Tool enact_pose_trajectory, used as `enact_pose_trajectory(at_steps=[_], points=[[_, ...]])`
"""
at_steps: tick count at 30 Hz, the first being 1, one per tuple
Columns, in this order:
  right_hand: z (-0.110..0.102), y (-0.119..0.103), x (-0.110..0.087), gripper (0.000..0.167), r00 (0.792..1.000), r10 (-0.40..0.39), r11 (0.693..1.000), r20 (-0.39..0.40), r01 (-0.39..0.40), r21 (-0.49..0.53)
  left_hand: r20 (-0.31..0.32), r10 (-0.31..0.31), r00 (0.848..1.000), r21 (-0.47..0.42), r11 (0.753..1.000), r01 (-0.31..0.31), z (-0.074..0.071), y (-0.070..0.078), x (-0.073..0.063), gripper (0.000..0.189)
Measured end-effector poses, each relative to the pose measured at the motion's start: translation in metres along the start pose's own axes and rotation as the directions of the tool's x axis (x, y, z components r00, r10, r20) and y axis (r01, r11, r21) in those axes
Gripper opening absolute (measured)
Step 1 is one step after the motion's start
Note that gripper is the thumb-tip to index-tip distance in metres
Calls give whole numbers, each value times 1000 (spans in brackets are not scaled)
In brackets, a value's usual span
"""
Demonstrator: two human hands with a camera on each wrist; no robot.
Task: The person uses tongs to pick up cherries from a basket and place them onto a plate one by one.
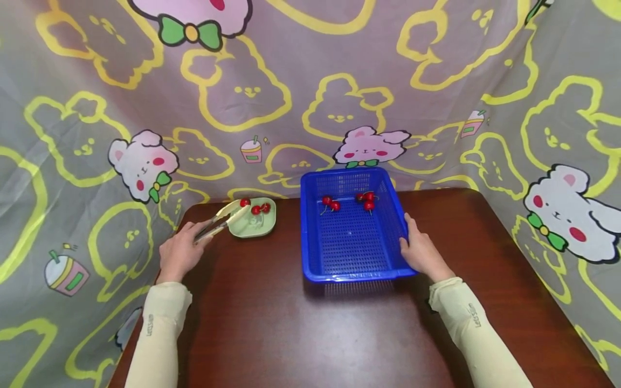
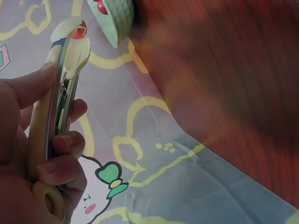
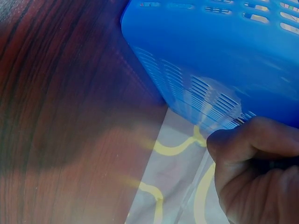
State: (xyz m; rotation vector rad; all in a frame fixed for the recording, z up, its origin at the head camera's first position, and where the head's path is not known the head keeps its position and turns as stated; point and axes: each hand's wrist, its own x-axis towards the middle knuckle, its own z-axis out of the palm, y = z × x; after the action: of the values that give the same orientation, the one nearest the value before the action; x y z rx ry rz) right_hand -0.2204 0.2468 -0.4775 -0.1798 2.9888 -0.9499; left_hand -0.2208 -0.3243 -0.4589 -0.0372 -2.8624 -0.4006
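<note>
My left hand [image 1: 179,250] grips a pair of tongs [image 2: 43,116] with cream-coloured tips and metal arms. Between the tips, in the left wrist view, shows a red cherry [image 2: 80,31], over the edge of a small pale green bowl [image 1: 249,233]. Two more cherries [image 1: 261,208] lie in that bowl. On the right, my right hand [image 1: 423,252] holds the side rim of a blue perforated plastic basket [image 1: 359,278], thumb over the edge. Inside the basket several red cherries [image 1: 369,205] with stems sit in two groups toward the far end.
The brown wooden table [image 1: 291,334] carries both containers near its back edge. A grey cloth [image 1: 301,64] with yellow bear outlines hangs behind the table and along both sides, close to the bowl and the left hand.
</note>
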Motion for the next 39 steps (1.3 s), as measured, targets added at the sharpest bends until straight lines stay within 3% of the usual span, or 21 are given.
enact_pose_trajectory(at_steps=[10,17,26,39], points=[[5,4,-2,68,1000,-9,1000,-15,9,-6,29,-6,1000,21,1000,6,6,-8,-3,43],[5,4,-4,67,1000,-9,1000,-23,9,-7,76,15,997,50,999,-19,8,-6,4,44],[3,4,-3,67,1000,-9,1000,-20,9,-1,111,-25,993,70,997,17,11,-3,11,45],[0,3,1,67,1000,-2,1000,-4,2,-3,102,-23,995,91,996,13,12,-2,17,43]])
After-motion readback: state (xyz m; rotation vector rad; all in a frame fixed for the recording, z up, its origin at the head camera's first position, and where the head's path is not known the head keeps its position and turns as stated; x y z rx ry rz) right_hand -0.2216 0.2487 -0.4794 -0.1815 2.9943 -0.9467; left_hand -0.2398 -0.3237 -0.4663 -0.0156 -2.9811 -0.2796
